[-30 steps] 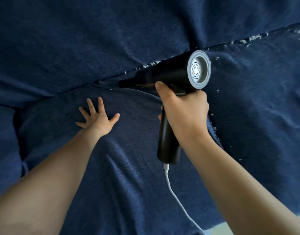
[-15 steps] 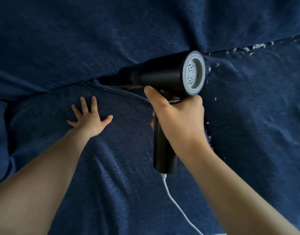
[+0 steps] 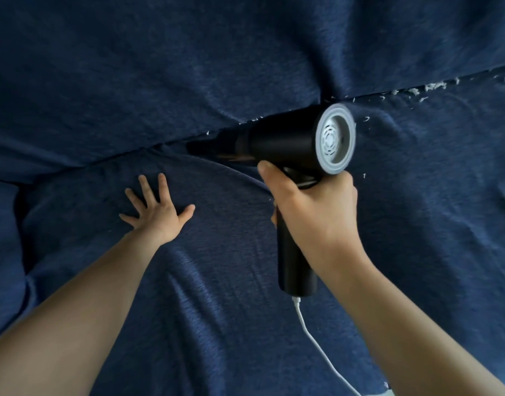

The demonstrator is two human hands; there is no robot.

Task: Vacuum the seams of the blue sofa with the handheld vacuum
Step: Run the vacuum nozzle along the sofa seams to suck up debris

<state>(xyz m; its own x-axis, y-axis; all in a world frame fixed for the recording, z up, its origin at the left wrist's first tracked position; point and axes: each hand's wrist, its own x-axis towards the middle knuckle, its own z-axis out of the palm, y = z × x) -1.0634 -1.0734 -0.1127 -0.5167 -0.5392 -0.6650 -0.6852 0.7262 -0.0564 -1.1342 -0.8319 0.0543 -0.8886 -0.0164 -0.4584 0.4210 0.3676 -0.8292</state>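
My right hand point(image 3: 311, 207) grips the handle of a black handheld vacuum point(image 3: 282, 141) with a grey round rear vent. Its narrow nozzle points left into the seam point(image 3: 148, 148) between the blue sofa's backrest and seat cushion point(image 3: 222, 281). My left hand point(image 3: 157, 208) lies flat with fingers spread on the seat cushion, just below the seam and left of the nozzle. White crumbs point(image 3: 428, 88) dot the seam to the right of the vacuum, with a few flecks on the cushion there.
A white cord point(image 3: 317, 347) hangs from the bottom of the vacuum handle toward the lower right. The dark blue backrest point(image 3: 188, 58) fills the top of the view. A gap beside another cushion shows at the far left point(image 3: 20, 218).
The vacuum and my right hand have slid back to the right along the seam after moving left. My left hand stays flat on the cushion.
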